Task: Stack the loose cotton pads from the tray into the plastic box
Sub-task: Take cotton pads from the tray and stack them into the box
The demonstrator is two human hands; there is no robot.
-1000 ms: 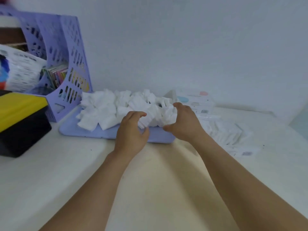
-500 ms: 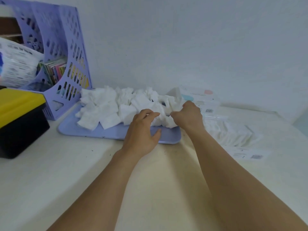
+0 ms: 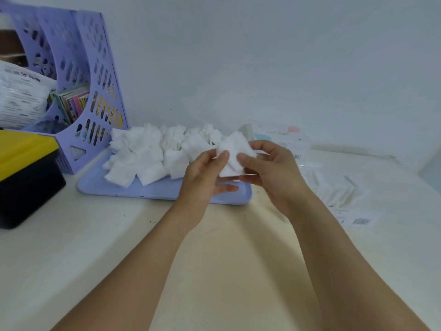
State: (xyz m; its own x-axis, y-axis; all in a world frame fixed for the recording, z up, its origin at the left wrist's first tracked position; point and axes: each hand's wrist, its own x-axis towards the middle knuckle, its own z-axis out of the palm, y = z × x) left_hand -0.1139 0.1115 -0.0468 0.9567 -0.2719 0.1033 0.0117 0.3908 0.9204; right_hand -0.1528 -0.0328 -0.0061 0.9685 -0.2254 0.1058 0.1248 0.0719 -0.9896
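While raised just above the near right corner of the lilac tray [image 3: 114, 189], held between both hands: a small bunch of white cotton pads [image 3: 232, 152]. Left hand [image 3: 205, 177] with thumb pressed on the front of the bunch, fingers curled behind and beneath it. Right hand [image 3: 272, 173] pinching the bunch's right edge, thumb in front, fingers wrapped round the back. Heaped across the tray's far half, a pile of loose cotton pads [image 3: 148, 154], crumpled and overlapping. Just behind the right hand, a clear plastic box [image 3: 284, 139] with pastel dots on its label, lying on the tabletop [image 3: 95, 247]. Further right, a flat plastic pack of pads [image 3: 334, 187] with a barcode label. On the left, a lilac perforated file rack [image 3: 95, 91] holding booklets, and nearer, a black box with a yellow lid [image 3: 23, 168]
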